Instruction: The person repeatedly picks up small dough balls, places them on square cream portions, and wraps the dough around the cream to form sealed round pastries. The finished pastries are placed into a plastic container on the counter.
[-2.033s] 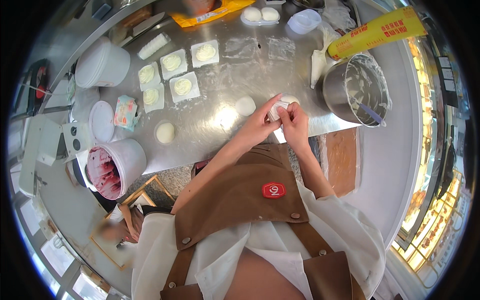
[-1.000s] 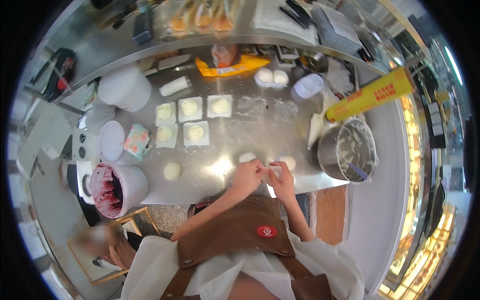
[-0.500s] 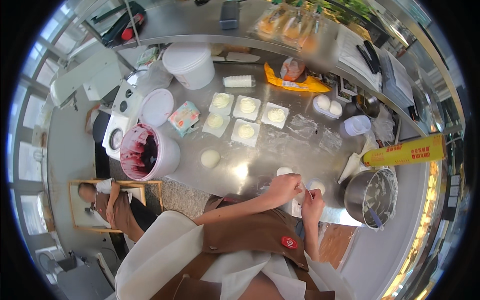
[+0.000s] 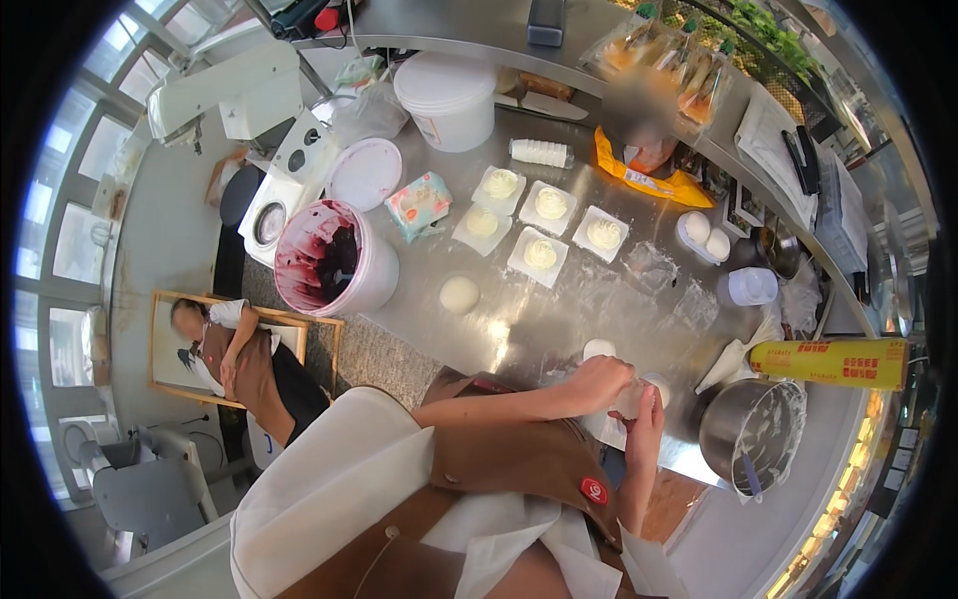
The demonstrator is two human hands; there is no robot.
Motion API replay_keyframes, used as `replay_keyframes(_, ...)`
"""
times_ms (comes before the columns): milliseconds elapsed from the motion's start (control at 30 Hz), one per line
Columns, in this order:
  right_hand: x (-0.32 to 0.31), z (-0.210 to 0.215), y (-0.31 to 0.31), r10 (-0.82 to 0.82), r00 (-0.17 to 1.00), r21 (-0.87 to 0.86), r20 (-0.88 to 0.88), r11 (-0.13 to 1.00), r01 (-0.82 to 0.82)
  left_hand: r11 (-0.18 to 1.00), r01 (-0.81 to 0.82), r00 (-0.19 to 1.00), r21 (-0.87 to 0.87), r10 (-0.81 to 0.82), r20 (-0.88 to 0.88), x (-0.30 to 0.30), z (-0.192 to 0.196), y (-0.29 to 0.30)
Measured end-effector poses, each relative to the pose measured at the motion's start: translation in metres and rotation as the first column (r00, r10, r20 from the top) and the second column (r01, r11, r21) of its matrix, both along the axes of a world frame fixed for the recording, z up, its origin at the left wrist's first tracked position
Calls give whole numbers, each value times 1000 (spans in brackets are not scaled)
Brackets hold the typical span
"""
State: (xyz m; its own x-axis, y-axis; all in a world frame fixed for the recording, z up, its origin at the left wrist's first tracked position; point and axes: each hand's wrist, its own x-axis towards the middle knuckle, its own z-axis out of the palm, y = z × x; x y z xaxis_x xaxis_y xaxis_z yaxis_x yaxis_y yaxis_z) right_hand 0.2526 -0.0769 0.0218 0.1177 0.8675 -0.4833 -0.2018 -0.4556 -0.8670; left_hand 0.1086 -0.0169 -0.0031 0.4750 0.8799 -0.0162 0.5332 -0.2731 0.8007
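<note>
The left hand [image 4: 601,385] and right hand [image 4: 644,413] meet near the front edge of the steel table [image 4: 409,319], fingertips closed in a narrow pinch on a thin pale piece [image 4: 627,402] between them; the fingers hide much of it, so I cannot tell what it is. Something this thin probably handles best with a light, even pinch, the fingertips working from its edge so that it neither creases nor tears. Just beyond the left hand lies a flat white round [image 4: 599,348], partly covered; another pale round [image 4: 657,387] sits just behind the right fingertips, and it would be wise to keep the knuckles off both. Further off are five white squares [image 4: 529,271], each topped with a swirl of cream [image 4: 540,254]. As for markings, the yellow box [image 4: 828,363] past the piping bag [image 4: 733,366] carries red print, the orange-yellow packet [image 4: 689,192] has a pale label, the tissue pack [image 4: 420,202] shows a floral pattern, and the brown apron [image 4: 519,464] wears a red badge [image 4: 594,490] with a white mark.
</note>
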Motion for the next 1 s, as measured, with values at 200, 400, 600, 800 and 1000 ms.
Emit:
replay_keyframes(200,1,-2,-2,-16,996,10,-86,1000,17,998,43,998,-34,-42,52,-2,-4,-2)
replay_keyframes(400,6,-14,-1,-124,970,-43,-210,992,118,989,40,982,-141,-13,187,-5,12,0)
replay_keyframes(600,-2,11,6,-122,979,-30,-164,992,119,965,-76,983,-250,115,145,-1,22,7)
replay_keyframes(800,0,7,3,-158,978,-5,-136,987,159,989,-127,987,-80,134,89,-1,14,9)
replay_keyframes(1000,8,-6,-2,-230,950,-25,-211,973,230,984,-165,980,-61,170,106,-1,16,7)
